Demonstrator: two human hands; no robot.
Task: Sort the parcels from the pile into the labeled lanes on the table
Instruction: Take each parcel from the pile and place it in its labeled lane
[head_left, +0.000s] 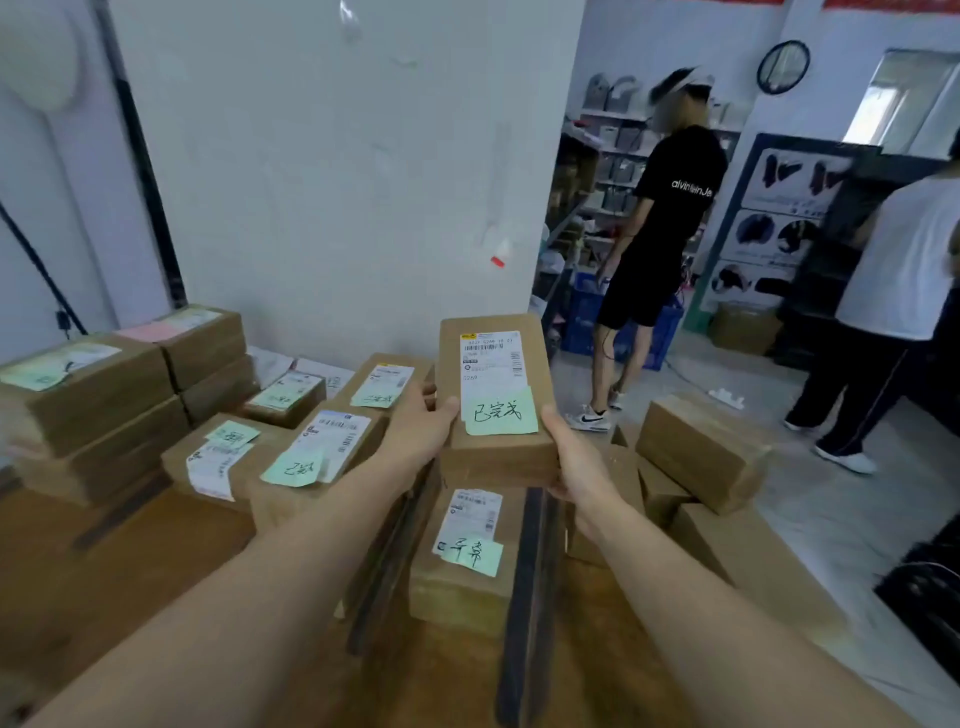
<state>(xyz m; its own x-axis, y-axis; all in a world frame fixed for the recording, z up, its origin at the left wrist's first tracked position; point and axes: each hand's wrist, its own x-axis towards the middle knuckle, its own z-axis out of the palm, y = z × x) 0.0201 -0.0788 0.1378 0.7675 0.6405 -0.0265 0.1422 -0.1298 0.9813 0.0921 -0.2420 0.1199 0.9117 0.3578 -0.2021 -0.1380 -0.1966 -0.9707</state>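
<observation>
The person holds one brown parcel (496, 400) up above the surface (130, 571), the left hand (421, 426) clamped on its left edge and the right hand (574, 462) on its lower right corner. Both grips are closed on the box from opposite sides, probably so the top face stays level and the green note (501, 413) and white shipping label (491, 356) can be read. It hangs above another parcel (467, 561) lying between two dark strips (524, 597) that seem to mark a lane. To the left, more parcels (306, 452) sit grouped, each with a green note, likely sorted. Unsorted boxes (701, 452) lie piled to the right.
</observation>
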